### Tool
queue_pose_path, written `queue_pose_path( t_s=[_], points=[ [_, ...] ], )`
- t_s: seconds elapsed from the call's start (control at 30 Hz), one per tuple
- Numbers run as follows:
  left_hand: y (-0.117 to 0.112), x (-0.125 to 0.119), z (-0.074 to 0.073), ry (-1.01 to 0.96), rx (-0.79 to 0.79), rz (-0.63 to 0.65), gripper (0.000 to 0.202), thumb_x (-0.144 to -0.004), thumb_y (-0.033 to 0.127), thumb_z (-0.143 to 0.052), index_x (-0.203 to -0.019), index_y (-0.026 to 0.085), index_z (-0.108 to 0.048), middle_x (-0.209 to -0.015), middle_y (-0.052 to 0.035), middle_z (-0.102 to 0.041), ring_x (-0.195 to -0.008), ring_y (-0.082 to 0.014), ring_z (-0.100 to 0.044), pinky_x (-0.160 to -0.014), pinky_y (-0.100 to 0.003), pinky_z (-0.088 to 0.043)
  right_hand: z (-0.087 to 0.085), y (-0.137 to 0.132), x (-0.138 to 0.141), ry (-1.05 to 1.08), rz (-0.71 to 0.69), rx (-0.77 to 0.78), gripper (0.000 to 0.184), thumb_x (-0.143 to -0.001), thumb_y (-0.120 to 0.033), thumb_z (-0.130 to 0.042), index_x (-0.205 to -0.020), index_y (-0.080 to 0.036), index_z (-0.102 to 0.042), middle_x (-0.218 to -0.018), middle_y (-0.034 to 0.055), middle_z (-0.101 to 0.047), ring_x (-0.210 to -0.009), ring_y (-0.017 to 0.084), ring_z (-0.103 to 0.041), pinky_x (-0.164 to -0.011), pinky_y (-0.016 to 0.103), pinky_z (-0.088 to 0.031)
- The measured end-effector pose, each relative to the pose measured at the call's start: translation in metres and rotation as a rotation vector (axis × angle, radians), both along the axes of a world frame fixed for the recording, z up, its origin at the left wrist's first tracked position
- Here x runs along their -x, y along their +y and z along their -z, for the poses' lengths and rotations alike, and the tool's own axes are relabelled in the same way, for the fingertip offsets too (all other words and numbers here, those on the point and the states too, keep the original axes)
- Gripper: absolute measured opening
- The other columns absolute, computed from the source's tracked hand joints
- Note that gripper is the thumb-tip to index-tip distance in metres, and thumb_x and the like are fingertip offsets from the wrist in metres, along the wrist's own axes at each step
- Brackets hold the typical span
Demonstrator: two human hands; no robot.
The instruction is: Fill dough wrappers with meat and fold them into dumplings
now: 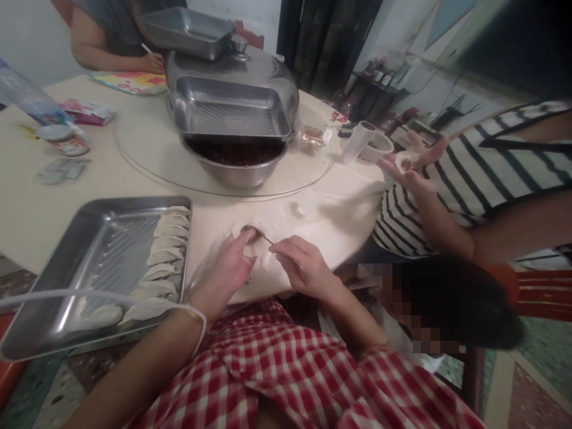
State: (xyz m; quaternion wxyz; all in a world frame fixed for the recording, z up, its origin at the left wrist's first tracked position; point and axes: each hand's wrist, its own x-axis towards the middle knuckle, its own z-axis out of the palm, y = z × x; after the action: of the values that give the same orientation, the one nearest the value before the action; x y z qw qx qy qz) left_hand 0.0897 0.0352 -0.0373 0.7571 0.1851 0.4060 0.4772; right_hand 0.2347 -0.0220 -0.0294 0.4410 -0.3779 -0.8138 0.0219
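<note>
My left hand (227,265) cups a round dumpling wrapper (247,229) with a dab of dark filling on it, fingers curled round its edge. My right hand (304,265) is closed on a thin stick (267,239) whose tip reaches into the filling on the wrapper. Both hands rest at the near edge of the cream round table (134,179). To my left lies a steel tray (96,262) with several folded dumplings (163,256) lined along its right side.
A steel bowl of dark filling (235,158) sits mid-table under a stacked tray (227,110) and a domed lid. A person in stripes at right holds a wrapper (406,159). Another person sits at the far left. Bottle, packets and a small basket lie around.
</note>
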Motion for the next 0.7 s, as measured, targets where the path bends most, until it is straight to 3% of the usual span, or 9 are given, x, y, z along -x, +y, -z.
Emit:
queue_pose_path(
  t_s=[0.27, 0.43, 0.7],
  points=[
    [0.004, -0.003, 0.006, 0.032, 0.002, -0.014, 0.013, -0.066, 0.010, -0.063, -0.068, 0.022, -0.065, -0.063, 0.0050, -0.064, -0.053, -0.0107, -0.056, -0.044, -0.018, -0.037, 0.002, 0.001, 0.005, -0.037, 0.000, -0.013, 0.025, -0.094, -0.012, -0.045, -0.115, -0.016, -0.059, -0.088, 0.0086, -0.066, -0.080, 0.017, -0.061, -0.070, 0.028, -0.054],
    [0.008, 0.004, 0.013, 0.000, 0.047, 0.039, 0.015, -0.069, 0.009, -0.062, -0.067, 0.024, -0.062, -0.061, 0.0033, -0.063, -0.056, -0.0135, -0.058, -0.051, -0.021, -0.044, -0.003, 0.000, -0.001, 0.095, 0.023, 0.022, 0.026, -0.093, -0.011, -0.047, -0.114, -0.020, -0.059, -0.089, 0.0077, -0.068, -0.081, 0.017, -0.064, -0.070, 0.029, -0.055],
    [0.006, 0.005, 0.005, -0.094, 0.074, 0.052, 0.010, -0.067, 0.008, -0.063, -0.071, 0.017, -0.062, -0.070, 0.0014, -0.066, -0.062, -0.0112, -0.059, -0.058, -0.022, -0.048, 0.003, 0.005, -0.003, 0.261, 0.064, 0.153, 0.018, -0.096, -0.019, -0.046, -0.103, -0.021, -0.062, -0.088, 0.0052, -0.069, -0.080, 0.014, -0.066, -0.068, 0.028, -0.055]
  ],
)
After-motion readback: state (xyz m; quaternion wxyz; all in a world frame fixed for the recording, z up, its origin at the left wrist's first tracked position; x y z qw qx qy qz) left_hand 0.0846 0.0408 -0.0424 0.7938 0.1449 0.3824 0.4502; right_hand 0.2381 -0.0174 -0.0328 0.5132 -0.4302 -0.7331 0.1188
